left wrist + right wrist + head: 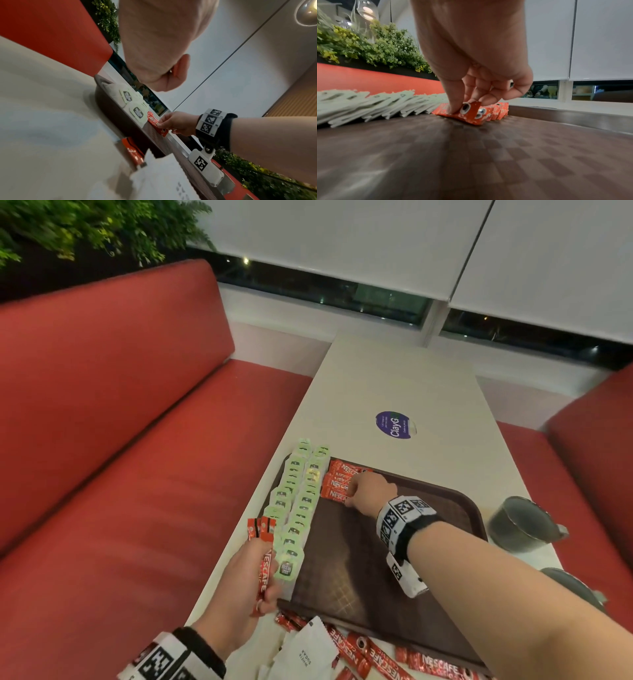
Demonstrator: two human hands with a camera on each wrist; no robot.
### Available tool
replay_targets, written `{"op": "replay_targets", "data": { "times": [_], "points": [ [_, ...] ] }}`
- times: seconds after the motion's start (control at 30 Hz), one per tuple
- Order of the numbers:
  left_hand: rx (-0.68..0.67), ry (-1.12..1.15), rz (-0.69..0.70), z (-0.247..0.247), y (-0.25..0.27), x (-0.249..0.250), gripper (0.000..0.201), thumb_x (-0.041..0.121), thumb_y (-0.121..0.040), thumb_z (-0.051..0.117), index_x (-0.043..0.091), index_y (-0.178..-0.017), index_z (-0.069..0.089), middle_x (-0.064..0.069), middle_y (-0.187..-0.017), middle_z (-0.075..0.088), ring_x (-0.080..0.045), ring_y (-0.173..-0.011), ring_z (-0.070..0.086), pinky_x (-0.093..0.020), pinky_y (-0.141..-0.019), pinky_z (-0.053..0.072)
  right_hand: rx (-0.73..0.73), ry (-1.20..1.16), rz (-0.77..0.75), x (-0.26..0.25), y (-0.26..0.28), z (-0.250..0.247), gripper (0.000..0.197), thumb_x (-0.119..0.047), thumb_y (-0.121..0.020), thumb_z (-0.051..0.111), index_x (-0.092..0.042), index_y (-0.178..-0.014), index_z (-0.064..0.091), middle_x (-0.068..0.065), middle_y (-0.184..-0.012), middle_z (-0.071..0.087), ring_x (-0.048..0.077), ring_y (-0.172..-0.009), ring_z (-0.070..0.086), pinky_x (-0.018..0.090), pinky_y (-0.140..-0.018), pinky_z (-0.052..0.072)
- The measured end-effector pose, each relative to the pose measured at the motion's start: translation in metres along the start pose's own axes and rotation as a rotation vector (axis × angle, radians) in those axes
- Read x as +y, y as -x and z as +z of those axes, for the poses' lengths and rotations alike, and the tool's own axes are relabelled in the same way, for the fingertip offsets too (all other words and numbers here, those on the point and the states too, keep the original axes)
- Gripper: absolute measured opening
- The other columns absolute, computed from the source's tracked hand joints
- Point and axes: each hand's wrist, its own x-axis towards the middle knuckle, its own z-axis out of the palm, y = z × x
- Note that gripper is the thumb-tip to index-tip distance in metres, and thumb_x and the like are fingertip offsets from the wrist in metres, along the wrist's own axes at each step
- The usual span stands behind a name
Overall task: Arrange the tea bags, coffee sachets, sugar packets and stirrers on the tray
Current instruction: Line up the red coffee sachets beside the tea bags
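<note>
A dark brown tray [394, 563] lies on the white table. Two overlapping rows of pale green tea bags [298, 501] run along its left side. Beside them at the far end sits a short row of red coffee sachets [337, 481]. My right hand [352, 491] pinches the nearest sachet [467, 115] of that row between thumb and fingers, low on the tray floor [471, 155]. My left hand [260, 580] grips a bundle of red coffee sachets [265, 546] upright at the tray's left near corner. More red sachets [363, 652] and white sugar packets [305, 652] lie loose on the table in front of the tray.
Two grey metal cups [524, 525] stand on the table right of the tray. A round purple sticker [394, 424] marks the table beyond it. Red bench seats [137, 457] flank the table, with plants [85, 227] behind the left one.
</note>
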Motion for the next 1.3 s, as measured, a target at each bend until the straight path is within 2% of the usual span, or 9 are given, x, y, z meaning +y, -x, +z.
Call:
{"op": "replay_targets", "data": {
  "times": [0.13,0.27,0.47,0.77,0.87,0.97,1.03,1.17,1.3],
  "points": [
    [-0.005,0.002,-0.019,-0.004,-0.001,-0.001,0.021,0.017,-0.095,0.037,0.008,-0.077,0.043,-0.005,-0.060,0.038,-0.011,-0.036,0.032,-0.014,-0.034,0.022,0.027,0.025,0.028,-0.001,-0.009,0.004,0.023,-0.026,-0.084,0.069,-0.020,-0.105,0.063,0.001,-0.112,0.062,0.022,-0.109,0.056,0.041,-0.098,0.037],
    [-0.004,-0.025,-0.026,-0.006,-0.003,-0.003,0.019,0.016,-0.094,0.038,0.007,-0.078,0.041,-0.006,-0.057,0.038,-0.013,-0.037,0.031,-0.016,-0.034,0.023,0.048,-0.010,0.032,0.000,-0.012,0.007,0.033,-0.029,-0.080,0.072,-0.019,-0.110,0.059,0.002,-0.115,0.060,0.023,-0.110,0.056,0.041,-0.098,0.041],
    [-0.003,-0.039,-0.028,-0.010,-0.002,-0.005,0.017,0.017,-0.094,0.040,0.005,-0.083,0.044,-0.007,-0.054,0.038,-0.014,-0.037,0.030,-0.017,-0.037,0.021,0.159,0.117,-0.033,0.001,-0.018,0.011,0.063,-0.043,-0.080,0.068,-0.023,-0.135,0.043,0.004,-0.132,0.045,0.027,-0.124,0.041,0.043,-0.099,0.036],
    [0.015,-0.078,-0.005,-0.012,0.000,-0.004,0.018,0.019,-0.095,0.042,0.004,-0.086,0.046,-0.009,-0.057,0.041,-0.015,-0.040,0.032,-0.020,-0.039,0.024,0.072,0.195,-0.022,-0.005,-0.033,0.009,0.058,-0.043,-0.078,0.067,-0.028,-0.130,0.048,0.001,-0.126,0.052,0.026,-0.121,0.044,0.046,-0.099,0.032],
    [0.011,-0.037,0.024,-0.005,0.002,-0.001,0.016,0.019,-0.096,0.047,0.003,-0.093,0.049,-0.007,-0.059,0.047,-0.014,-0.043,0.038,-0.020,-0.038,0.029,0.097,0.113,-0.011,-0.006,-0.028,0.001,0.059,-0.041,-0.078,0.068,-0.028,-0.131,0.048,0.000,-0.126,0.053,0.025,-0.120,0.045,0.044,-0.098,0.032],
    [-0.034,-0.039,0.057,0.003,0.007,0.005,0.013,0.021,-0.095,0.052,0.015,-0.106,0.057,-0.002,-0.058,0.056,-0.014,-0.048,0.046,-0.024,-0.040,0.038,0.146,-0.065,-0.066,-0.011,-0.009,-0.011,0.054,-0.043,-0.083,0.064,-0.028,-0.133,0.049,0.001,-0.128,0.052,0.025,-0.122,0.044,0.044,-0.100,0.032],
    [-0.062,-0.060,0.067,0.006,0.010,0.008,0.018,0.023,-0.093,0.055,0.021,-0.111,0.057,-0.002,-0.065,0.062,-0.014,-0.051,0.053,-0.026,-0.046,0.046,0.124,-0.241,-0.143,-0.017,0.014,-0.017,0.045,-0.042,-0.087,0.062,-0.025,-0.128,0.055,0.000,-0.126,0.055,0.022,-0.118,0.048,0.041,-0.101,0.036],
    [-0.069,-0.087,0.092,0.012,0.014,0.012,0.018,0.024,-0.092,0.056,0.028,-0.109,0.056,-0.007,-0.085,0.065,-0.013,-0.058,0.063,-0.031,-0.060,0.054,-0.008,-0.523,-0.317,-0.025,0.086,-0.022,0.020,-0.033,-0.091,0.062,-0.019,-0.102,0.069,-0.005,-0.102,0.068,0.009,-0.092,0.059,0.026,-0.083,0.045],
    [-0.117,-0.099,0.116,0.019,0.019,0.010,0.021,0.020,-0.094,0.054,0.025,-0.115,0.056,-0.009,-0.093,0.067,-0.015,-0.065,0.065,-0.029,-0.061,0.054,-0.126,-0.685,-0.279,-0.022,0.140,-0.015,0.011,-0.034,-0.084,0.070,-0.023,-0.086,0.069,-0.002,-0.082,0.070,0.006,-0.072,0.060,0.024,-0.071,0.048]
  ]
}}
